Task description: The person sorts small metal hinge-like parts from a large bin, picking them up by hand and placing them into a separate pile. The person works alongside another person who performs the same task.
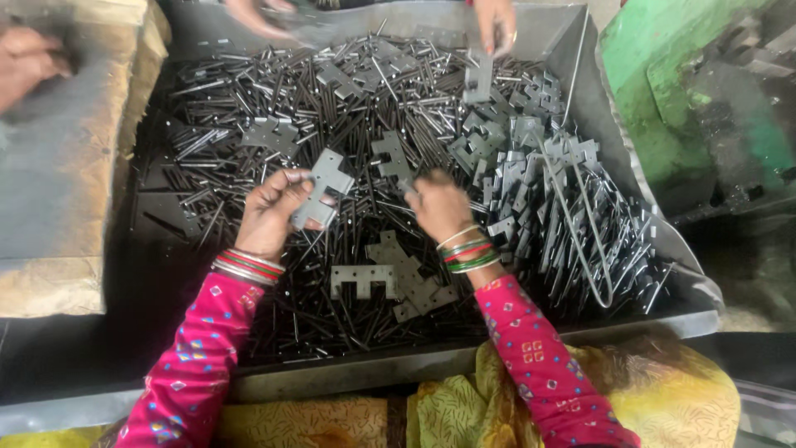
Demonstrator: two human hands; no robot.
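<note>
Stamped steel bracket (322, 199), flat and grey with notched edges and small punched holes, sits pinched in the left hand (272, 214), fingers closed on its lower end, held tilted just above the middle of the tray. Right hand (439, 206) is just beside it, knuckles up, fingers curled down into the pile, so can't really tell whether it has hold of anything. Under both is a carpet of thin dark metal pins (249, 124), matte and lying every which way. More of the same brackets (531, 166) are heaped on the right, with a long bent wire loop (590, 249) lying over them. All of it sits in a dull sheet-metal tray (373, 365). Across the far edge, another person's hand (495, 21) holds a bracket too.
</note>
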